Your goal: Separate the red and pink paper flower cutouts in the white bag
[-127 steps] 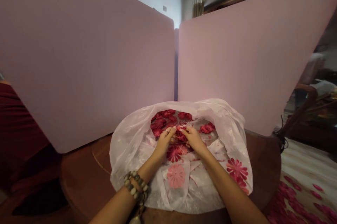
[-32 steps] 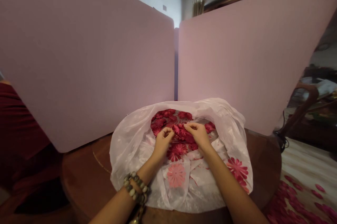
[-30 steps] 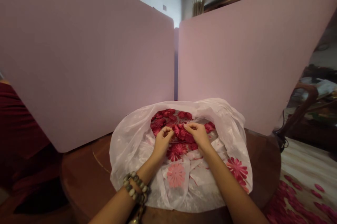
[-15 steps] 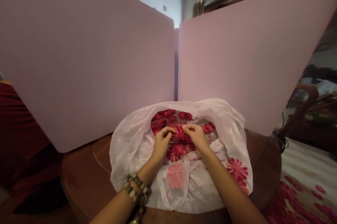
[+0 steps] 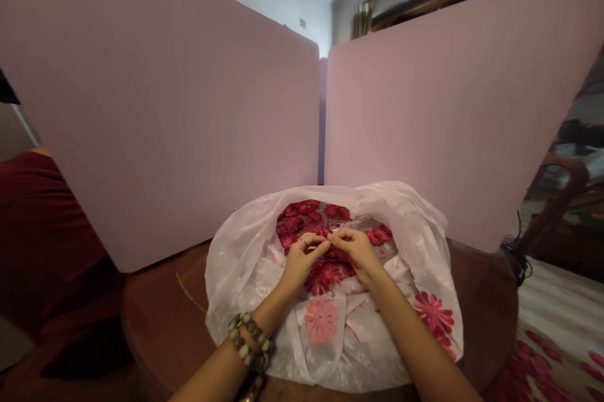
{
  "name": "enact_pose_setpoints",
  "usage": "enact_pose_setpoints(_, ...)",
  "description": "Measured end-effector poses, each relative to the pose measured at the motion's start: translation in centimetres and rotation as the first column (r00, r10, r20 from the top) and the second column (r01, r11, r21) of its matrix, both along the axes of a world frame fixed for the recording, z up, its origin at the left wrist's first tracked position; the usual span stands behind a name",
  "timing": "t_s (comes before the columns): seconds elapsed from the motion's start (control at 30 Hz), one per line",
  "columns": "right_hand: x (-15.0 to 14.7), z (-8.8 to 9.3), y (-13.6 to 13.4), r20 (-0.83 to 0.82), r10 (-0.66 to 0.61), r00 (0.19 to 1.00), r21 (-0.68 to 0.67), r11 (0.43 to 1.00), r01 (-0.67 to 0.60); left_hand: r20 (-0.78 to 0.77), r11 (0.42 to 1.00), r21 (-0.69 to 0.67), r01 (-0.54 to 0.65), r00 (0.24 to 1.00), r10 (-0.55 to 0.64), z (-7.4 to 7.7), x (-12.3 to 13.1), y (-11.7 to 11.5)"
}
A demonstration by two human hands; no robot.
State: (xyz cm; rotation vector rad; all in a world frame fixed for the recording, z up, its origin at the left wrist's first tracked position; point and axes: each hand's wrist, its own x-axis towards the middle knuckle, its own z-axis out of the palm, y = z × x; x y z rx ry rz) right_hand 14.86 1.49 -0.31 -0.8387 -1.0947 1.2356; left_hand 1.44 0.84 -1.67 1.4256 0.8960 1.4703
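The left hand (image 5: 301,262) and right hand (image 5: 355,252) have drawn together, fingertips almost meeting — fingers curled closed, pinching the crimson flower-patterned fabric (image 5: 323,277) — inside a crinkled translucent white plastic bag (image 5: 245,276).

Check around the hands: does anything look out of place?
The pale pink flower on the white plastic bag stands out: it is lighter than the deep red flowers by the left hand and right hand. A black cable bunches beside the wooden table.

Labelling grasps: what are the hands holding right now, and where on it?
Cannot tell. The left hand and right hand bring their fingers together just above the red flowers inside the white plastic bag; any gripped edge is hidden.
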Motion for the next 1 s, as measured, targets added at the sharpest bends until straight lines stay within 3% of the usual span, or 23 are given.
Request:
enact_pose_setpoints(0.17, 0.3, 0.0, 0.1, 0.011, 0.000, 1.000, -0.008, 1.000, 0.000, 0.157, 0.984, -0.136, 0.115, 0.983, -0.093, -0.6, 0.0, 0.5)
enact_pose_setpoints(0.33, 0.0, 0.0, 0.1, 0.031, 0.050, 0.998, -0.030, 0.998, -0.049, 0.163, 0.986, -0.164, 0.014, 0.986, 0.013, -0.9, -0.1, 0.7)
enact_pose_setpoints(0.57, 1.3, 0.0, 1.0, -0.210, -0.129, 0.969, -0.055, 0.991, 0.120, 0.176, 0.982, -0.136, -0.131, 0.972, 0.154, -0.9, -0.5, 0.8)
enact_pose_setpoints(0.83, 1.8, 0.7, 1.0, -0.343, -0.194, 0.919, -0.090, 0.981, 0.173, 0.143, 0.985, -0.072, -0.156, 0.976, 0.164, -0.1, -0.3, 0.2)
enact_pose_setpoints(1.0, 1.7, 1.1, 0.6, -0.355, -0.083, 0.931, -0.064, 0.996, 0.064, 0.049, 0.992, 0.080, -0.093, 0.995, 0.089, 0.6, -0.3, -0.4)
